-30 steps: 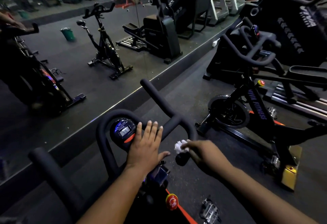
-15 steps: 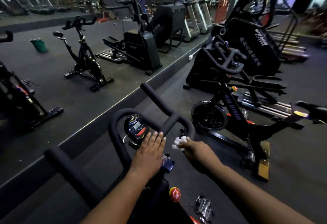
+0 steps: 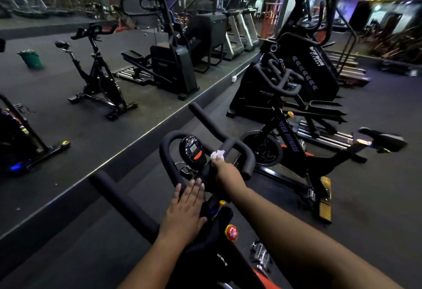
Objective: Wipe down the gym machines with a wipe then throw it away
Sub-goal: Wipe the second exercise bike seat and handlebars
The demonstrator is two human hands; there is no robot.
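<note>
The wiping step is under way: the right hand (image 3: 225,171) pinches the white wipe (image 3: 217,154) against the handlebar (image 3: 230,146) at one o'clock of the left hand (image 3: 185,211), whose straight fingers rest flat; next, probably rubbing along the bar.

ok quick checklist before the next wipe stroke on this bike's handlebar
1. Wipe pinched in right hand: ok.
2. Wipe touching the handlebar by the junction: ok.
3. Left hand flat on the bike's centre, fingers straight, steadying: ok.
4. Console out from under the wipe: ok.
5. Wipe still damp or clean enough: cannot tell.
6. Green bin for disposal: only seen in the mirror, real spot cannot tell.
</note>
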